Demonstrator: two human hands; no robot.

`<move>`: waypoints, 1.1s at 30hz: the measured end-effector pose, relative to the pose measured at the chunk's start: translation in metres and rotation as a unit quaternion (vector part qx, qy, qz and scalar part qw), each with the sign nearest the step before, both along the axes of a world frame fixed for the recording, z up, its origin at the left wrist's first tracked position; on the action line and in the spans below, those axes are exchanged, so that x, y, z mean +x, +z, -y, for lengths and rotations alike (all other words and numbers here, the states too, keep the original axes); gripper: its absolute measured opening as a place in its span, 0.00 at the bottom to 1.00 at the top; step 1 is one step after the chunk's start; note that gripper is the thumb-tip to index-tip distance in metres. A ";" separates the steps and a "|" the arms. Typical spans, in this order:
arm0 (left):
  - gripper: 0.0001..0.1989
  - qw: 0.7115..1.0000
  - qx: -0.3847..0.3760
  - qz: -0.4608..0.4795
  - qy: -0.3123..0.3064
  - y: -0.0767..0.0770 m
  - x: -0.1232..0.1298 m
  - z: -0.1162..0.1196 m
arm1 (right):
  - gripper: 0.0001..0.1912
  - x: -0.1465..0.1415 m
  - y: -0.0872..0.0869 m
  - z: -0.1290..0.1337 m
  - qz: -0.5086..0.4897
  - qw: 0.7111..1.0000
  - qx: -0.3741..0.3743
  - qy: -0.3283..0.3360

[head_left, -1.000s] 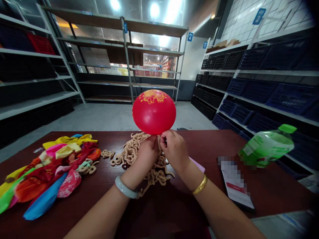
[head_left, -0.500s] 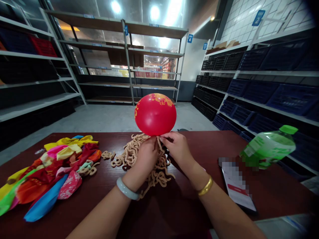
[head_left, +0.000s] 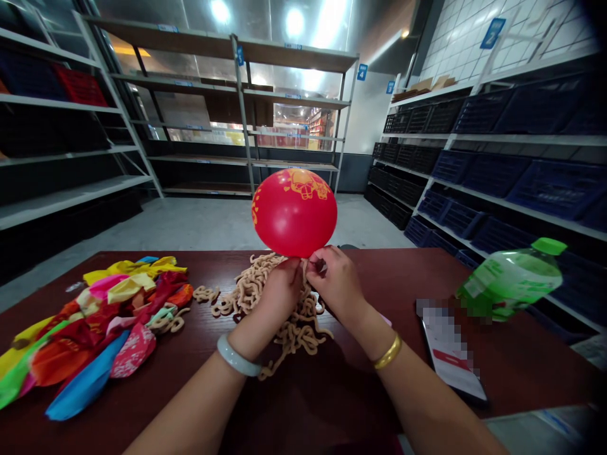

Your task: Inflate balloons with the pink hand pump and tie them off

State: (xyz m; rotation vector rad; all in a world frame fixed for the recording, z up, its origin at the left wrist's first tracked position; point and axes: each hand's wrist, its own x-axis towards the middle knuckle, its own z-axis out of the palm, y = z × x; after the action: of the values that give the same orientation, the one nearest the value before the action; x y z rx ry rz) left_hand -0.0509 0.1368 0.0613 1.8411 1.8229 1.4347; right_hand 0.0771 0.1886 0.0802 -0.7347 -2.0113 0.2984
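The fingers of the left hand [head_left: 281, 287] and right hand [head_left: 336, 278] pinch together on the neck of a red balloon [head_left: 294, 212] held above a pile of rubber bands [head_left: 265, 297] on the counter [head_left: 332, 392], flat balloons [head_left: 95, 328] well left.

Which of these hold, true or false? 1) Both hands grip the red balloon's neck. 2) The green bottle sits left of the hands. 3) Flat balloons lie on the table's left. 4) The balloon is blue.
1) True: left hand and right hand pinch under the red balloon.
2) False: the green bottle is to the right.
3) True: flat balloons on the table.
4) False: it is red.
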 end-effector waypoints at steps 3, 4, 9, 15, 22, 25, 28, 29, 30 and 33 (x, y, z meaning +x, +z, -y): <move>0.11 0.999 0.006 0.043 -0.001 -0.001 -0.001 0.000 | 0.03 0.002 0.001 0.003 0.032 0.999 0.043 0.001; 0.10 0.998 0.010 0.061 -0.001 -0.001 -0.002 -0.001 | 0.03 0.003 0.000 0.004 0.035 0.998 0.046 0.014; 0.09 0.995 0.031 0.099 -0.011 -0.005 -0.004 -0.003 | 0.07 0.004 0.001 0.004 0.026 0.997 0.030 0.066; 0.10 0.999 0.029 0.014 0.024 0.000 -0.002 0.001 | 0.04 0.003 0.001 0.000 -0.029 0.996 -0.025 0.081; 0.12 0.996 0.011 -0.072 0.054 -0.001 0.000 0.002 | 0.04 0.005 0.001 -0.004 0.012 0.998 -0.022 0.060; 0.11 0.998 0.005 -0.053 0.046 -0.004 0.003 0.000 | 0.03 0.004 0.000 0.001 0.045 0.999 0.029 -0.012; 0.12 1.000 0.006 -0.003 0.015 -0.005 0.006 -0.001 | 0.02 0.001 -0.003 0.006 0.039 0.994 0.075 -0.072; 0.12 1.000 0.007 0.013 0.001 -0.005 0.006 -0.002 | 0.02 0.001 -0.004 0.007 0.037 0.992 0.085 -0.084; 0.12 1.000 0.009 0.027 -0.011 -0.005 0.006 -0.002 | 0.02 0.000 -0.004 0.007 0.036 0.991 0.094 -0.091; 0.12 0.998 0.020 0.059 -0.024 -0.005 0.005 -0.001 | 0.03 0.001 -0.004 0.007 0.052 0.988 0.123 -0.074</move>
State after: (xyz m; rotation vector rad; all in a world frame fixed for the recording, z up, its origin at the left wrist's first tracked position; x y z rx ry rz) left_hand -0.0463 0.1376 0.0567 1.7648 1.6954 1.5401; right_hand 0.0782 0.1816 0.0759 -0.7494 -2.0316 -0.0745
